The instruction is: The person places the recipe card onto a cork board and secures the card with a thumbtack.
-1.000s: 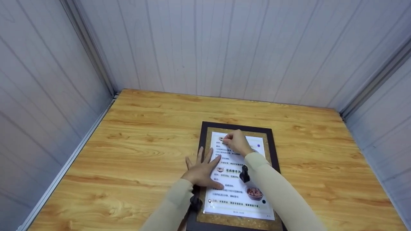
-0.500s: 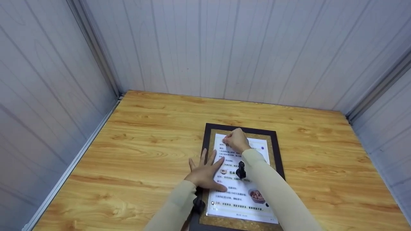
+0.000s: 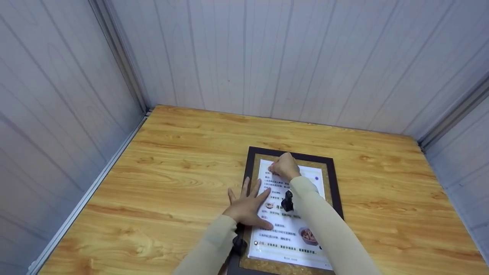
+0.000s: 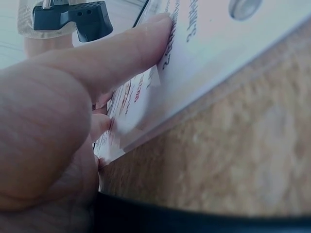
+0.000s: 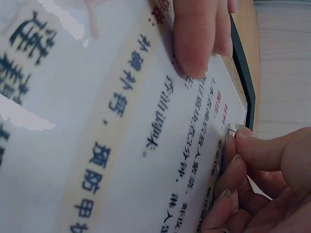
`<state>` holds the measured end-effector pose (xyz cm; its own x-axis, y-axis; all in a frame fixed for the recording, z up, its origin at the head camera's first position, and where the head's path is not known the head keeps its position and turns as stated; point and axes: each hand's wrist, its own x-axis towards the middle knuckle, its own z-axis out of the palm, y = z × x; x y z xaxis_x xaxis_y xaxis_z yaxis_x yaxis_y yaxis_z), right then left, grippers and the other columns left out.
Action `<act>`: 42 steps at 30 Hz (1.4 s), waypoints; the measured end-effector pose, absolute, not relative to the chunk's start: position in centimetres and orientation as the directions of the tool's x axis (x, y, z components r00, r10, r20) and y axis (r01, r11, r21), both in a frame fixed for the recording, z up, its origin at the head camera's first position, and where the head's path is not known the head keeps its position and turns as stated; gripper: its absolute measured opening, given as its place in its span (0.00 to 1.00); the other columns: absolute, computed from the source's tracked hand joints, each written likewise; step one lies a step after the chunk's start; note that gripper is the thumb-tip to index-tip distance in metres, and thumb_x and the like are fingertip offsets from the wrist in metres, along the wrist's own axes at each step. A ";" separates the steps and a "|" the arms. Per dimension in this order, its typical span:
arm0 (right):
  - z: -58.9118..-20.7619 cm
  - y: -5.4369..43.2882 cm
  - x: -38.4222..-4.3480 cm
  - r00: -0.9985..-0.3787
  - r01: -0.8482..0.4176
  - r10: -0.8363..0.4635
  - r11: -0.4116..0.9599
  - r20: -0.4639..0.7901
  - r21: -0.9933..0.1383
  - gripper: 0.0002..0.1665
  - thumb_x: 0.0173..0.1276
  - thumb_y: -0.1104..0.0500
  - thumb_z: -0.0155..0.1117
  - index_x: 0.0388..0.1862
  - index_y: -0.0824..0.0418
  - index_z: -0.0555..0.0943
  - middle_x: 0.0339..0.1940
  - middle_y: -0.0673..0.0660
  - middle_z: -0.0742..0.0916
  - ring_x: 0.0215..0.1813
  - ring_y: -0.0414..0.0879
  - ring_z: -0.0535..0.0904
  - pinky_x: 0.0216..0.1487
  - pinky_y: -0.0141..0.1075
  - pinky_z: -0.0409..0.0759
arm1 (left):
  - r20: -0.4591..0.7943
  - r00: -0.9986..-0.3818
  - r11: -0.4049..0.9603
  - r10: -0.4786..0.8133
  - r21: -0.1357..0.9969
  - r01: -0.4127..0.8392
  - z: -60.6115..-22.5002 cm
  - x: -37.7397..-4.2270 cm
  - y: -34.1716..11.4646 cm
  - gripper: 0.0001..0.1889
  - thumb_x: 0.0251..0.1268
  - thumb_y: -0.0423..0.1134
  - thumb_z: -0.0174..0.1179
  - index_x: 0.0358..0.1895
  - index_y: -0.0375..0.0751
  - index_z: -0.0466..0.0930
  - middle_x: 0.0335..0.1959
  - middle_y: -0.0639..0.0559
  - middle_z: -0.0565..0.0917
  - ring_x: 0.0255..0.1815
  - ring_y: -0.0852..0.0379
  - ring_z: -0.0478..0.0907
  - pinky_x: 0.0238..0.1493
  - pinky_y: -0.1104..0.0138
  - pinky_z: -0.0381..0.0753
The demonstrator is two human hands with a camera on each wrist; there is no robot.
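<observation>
A white printed sheet [image 3: 286, 236] with a bowl picture lies on a dark-framed cork board [image 3: 250, 263]. Near the sheet's top left corner, my right hand [image 3: 284, 167] pinches a small silvery thumbtack [image 5: 232, 131] between thumb and fingertips, right at the paper. My left hand [image 3: 248, 210] is spread over the left side of the board, its thumb and fingers resting on the sheet. Round tacks sit at the other corners: a purple one [image 3: 316, 178] at upper right, a silver one [image 4: 245, 7] at lower left, and a dark one at lower right, partly behind the right forearm.
The board lies on a wood-grain table [image 3: 172, 191]. Pale panelled walls [image 3: 267, 57] rise behind it and at both sides. The right forearm [image 3: 324, 221] crosses the right part of the sheet.
The head view has shifted, so board and hands appear slightly further right. The right hand has rolled a little at the sheet's top left corner. The left hand stays on the sheet.
</observation>
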<state>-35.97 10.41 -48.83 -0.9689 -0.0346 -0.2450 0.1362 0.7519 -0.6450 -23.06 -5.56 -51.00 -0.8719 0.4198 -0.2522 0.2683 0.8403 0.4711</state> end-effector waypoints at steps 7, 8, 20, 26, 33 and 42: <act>-48.4 9.8 -36.0 -0.972 0.181 0.042 0.761 -0.231 -0.623 0.20 0.61 0.62 0.72 0.12 0.58 0.77 0.13 0.51 0.77 0.21 0.45 0.71 0.26 0.37 0.69 | -0.244 -0.875 0.841 0.418 0.468 0.272 -50.7 -23.1 -5.4 0.58 0.45 0.70 0.70 0.80 0.61 0.49 0.82 0.51 0.37 0.78 0.41 0.21 0.61 0.26 0.23; -48.4 9.7 -35.9 -0.971 0.189 0.053 0.764 -0.233 -0.617 0.17 0.61 0.62 0.72 0.14 0.60 0.79 0.15 0.52 0.79 0.22 0.45 0.73 0.27 0.37 0.71 | -0.246 -0.874 0.841 0.419 0.469 0.271 -50.7 -23.1 -5.5 0.58 0.45 0.70 0.70 0.80 0.61 0.49 0.82 0.51 0.36 0.78 0.41 0.21 0.61 0.26 0.22; -48.3 8.9 -35.8 -0.967 0.216 0.084 0.772 -0.241 -0.598 0.09 0.62 0.62 0.73 0.34 0.68 0.85 0.26 0.56 0.83 0.29 0.48 0.76 0.33 0.39 0.75 | -0.245 -0.879 0.846 0.410 0.461 0.267 -50.9 -23.0 -5.6 0.59 0.44 0.71 0.70 0.80 0.61 0.49 0.82 0.50 0.36 0.78 0.41 0.22 0.61 0.26 0.23; -48.4 8.9 -35.7 -0.976 0.183 0.071 0.776 -0.204 -0.603 0.08 0.62 0.61 0.72 0.31 0.67 0.84 0.25 0.56 0.83 0.28 0.48 0.75 0.33 0.39 0.75 | -0.259 -0.877 0.855 0.404 0.448 0.261 -50.8 -23.2 -5.7 0.59 0.44 0.71 0.70 0.80 0.62 0.49 0.82 0.51 0.37 0.78 0.42 0.22 0.61 0.26 0.23; -48.6 8.9 -35.8 -0.979 0.172 0.070 0.798 -0.193 -0.578 0.12 0.65 0.62 0.69 0.22 0.63 0.80 0.21 0.54 0.80 0.25 0.47 0.73 0.29 0.37 0.72 | -0.267 -0.866 0.847 0.424 0.454 0.274 -50.7 -23.3 -5.6 0.59 0.45 0.71 0.69 0.80 0.62 0.48 0.82 0.51 0.36 0.78 0.42 0.20 0.60 0.25 0.23; -49.5 8.9 -35.0 -0.994 0.055 -0.010 0.803 -0.105 -0.594 0.10 0.65 0.63 0.68 0.24 0.63 0.85 0.22 0.54 0.83 0.25 0.46 0.74 0.30 0.39 0.73 | -0.259 -0.873 0.850 0.413 0.454 0.267 -51.0 -23.0 -5.7 0.58 0.45 0.71 0.69 0.80 0.61 0.49 0.82 0.51 0.37 0.78 0.41 0.22 0.61 0.26 0.24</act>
<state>-34.98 8.88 -49.50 -0.9945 -0.0096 -0.1047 0.0548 0.8026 -0.5940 -22.96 -5.68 -51.05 -0.8733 0.4127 -0.2591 0.2670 0.8501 0.4539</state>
